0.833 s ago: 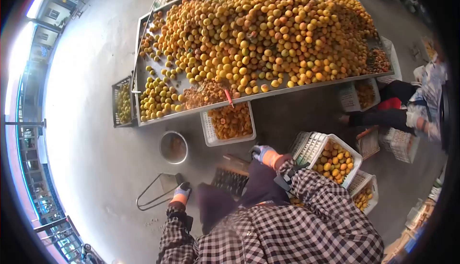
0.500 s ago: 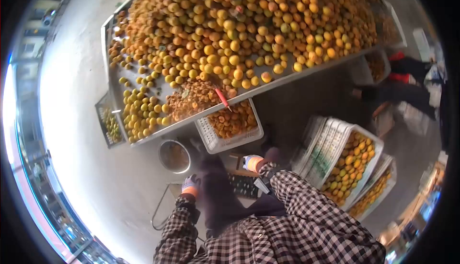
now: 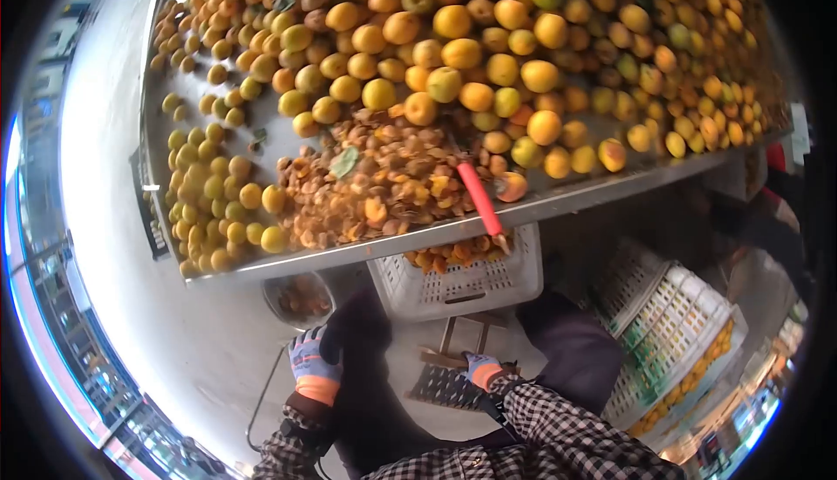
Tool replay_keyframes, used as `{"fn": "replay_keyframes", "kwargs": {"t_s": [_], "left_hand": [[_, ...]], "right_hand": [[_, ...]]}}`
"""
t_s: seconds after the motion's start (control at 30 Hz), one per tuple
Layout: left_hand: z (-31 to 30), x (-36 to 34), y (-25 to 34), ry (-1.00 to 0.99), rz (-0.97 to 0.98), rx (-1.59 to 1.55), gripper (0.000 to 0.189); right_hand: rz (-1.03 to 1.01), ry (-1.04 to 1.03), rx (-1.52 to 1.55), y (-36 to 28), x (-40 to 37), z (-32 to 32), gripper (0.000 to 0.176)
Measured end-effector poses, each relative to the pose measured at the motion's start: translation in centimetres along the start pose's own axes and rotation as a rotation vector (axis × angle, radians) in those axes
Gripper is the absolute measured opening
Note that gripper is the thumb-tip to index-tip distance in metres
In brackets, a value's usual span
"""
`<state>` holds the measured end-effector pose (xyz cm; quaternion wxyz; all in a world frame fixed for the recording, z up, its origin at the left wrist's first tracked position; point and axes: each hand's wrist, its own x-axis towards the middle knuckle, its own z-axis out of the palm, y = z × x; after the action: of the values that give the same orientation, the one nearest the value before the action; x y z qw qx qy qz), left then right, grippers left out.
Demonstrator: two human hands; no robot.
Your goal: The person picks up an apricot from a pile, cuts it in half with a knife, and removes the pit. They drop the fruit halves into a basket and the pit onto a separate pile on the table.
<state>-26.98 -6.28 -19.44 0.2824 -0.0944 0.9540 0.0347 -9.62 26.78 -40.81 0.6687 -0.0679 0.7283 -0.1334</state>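
- Left hand (image 3: 314, 367), gloved, just beside the dark trouser leg (image 3: 359, 349); impossible to tell whether open or closed around anything.
- Right hand (image 3: 482, 369), gloved, at the end of a wooden crossbar (image 3: 443, 359) on the low stool (image 3: 445, 388) between the legs; grip on it unclear, fingers partly hidden.
- Forward of the right hand, a white plastic crate (image 3: 462, 295) with apricot halves (image 3: 453, 254).
- Beyond that, a red-handled tool (image 3: 480, 200) across the rim of the metal tray (image 3: 277, 122), beside loose apricots (image 3: 545, 128).
- Ahead of the left hand, a round metal bowl (image 3: 275, 299).
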Motion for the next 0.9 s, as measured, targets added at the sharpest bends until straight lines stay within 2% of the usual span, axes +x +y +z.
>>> {"fn": "replay_keyframes", "kwargs": {"t_s": [0.07, 0.1, 0.13, 0.2, 0.23, 0.3, 0.4, 0.47, 0.5, 0.53, 0.6, 0.67, 0.7, 0.77, 0.83, 0.87, 0.9], "left_hand": [[-0.8, 0.5, 0.2, 0.020, -0.042, -0.003, 0.035], [-0.5, 0.8, -0.3, 0.073, -0.065, -0.011, 0.035], [-0.5, 1.0, -0.7, 0.096, -0.080, -0.016, 0.035], [-0.8, 1.3, -0.5, 0.266, -0.015, 0.006, 0.032], [-1.0, 1.8, -0.4, 0.273, -0.031, -0.023, 0.030], [-0.6, 2.3, -0.4, 0.343, -0.046, -0.034, 0.030], [0.4, 2.6, -0.2, 0.455, -0.063, -0.060, 0.033], [1.9, 2.7, 0.3, 0.594, -0.064, -0.128, 0.034], [3.5, 1.7, 0.1, 0.802, -0.002, -0.065, 0.035], [3.9, 2.0, 0.0, 0.767, 0.008, -0.188, 0.037], [4.1, 1.6, 1.1, 0.744, -0.001, -0.167, 0.032], [5.2, 0.5, 0.9, 0.925, 0.135, -0.062, 0.023], [4.3, -0.3, 1.1, 0.746, 0.057, -0.084, 0.022], [3.6, -0.6, 0.3, 0.738, 0.060, -0.161, 0.018], [2.5, -0.1, -0.1, 0.736, 0.074, -0.200, 0.018], [1.9, -0.3, -0.1, 0.701, 0.186, -0.317, 0.020], [1.3, -0.3, -0.2, 0.659, 0.293, -0.431, 0.023]], "right_hand": [[-0.219, -0.001, -0.035, 1.5, 0.4, -0.5, 0.045], [-0.303, 0.099, -0.028, 2.0, 1.2, -0.2, 0.043], [-0.316, 0.112, -0.050, 2.4, 2.5, -0.1, 0.043], [-0.303, -0.201, -0.148, 2.6, 2.9, -2.1, 0.043], [-0.308, -0.203, -0.141, 3.9, 5.5, 0.0, 0.046], [-0.360, -0.116, -0.176, 3.2, 4.2, -1.8, 0.045], [-0.368, -0.076, -0.236, 2.1, 7.4, -3.2, 0.043], [-0.378, -0.041, -0.292, 0.8, 10.1, -5.1, 0.041], [-0.391, -0.035, -0.320, -0.3, 10.5, -5.3, 0.041], [-0.400, -0.016, -0.353, -1.4, 10.0, -6.9, 0.040], [-0.434, 0.056, -0.414, -4.1, 7.2, -9.9, 0.039], [-0.496, 0.094, -0.462, -5.8, 3.3, -11.2, 0.038], [-0.531, 0.130, -0.487, -6.8, 0.3, -11.9, 0.038], [-0.634, 0.324, -0.490, -8.7, -7.3, -14.2, 0.037], [-0.754, 0.723, -0.467, -8.9, -13.5, -16.8, 0.032], [-0.791, 0.965, -0.459, -8.6, -15.6, -17.9, 0.029], [-0.790, 1.083, -0.366, -8.6, -19.3, -18.6, 0.027]]}}
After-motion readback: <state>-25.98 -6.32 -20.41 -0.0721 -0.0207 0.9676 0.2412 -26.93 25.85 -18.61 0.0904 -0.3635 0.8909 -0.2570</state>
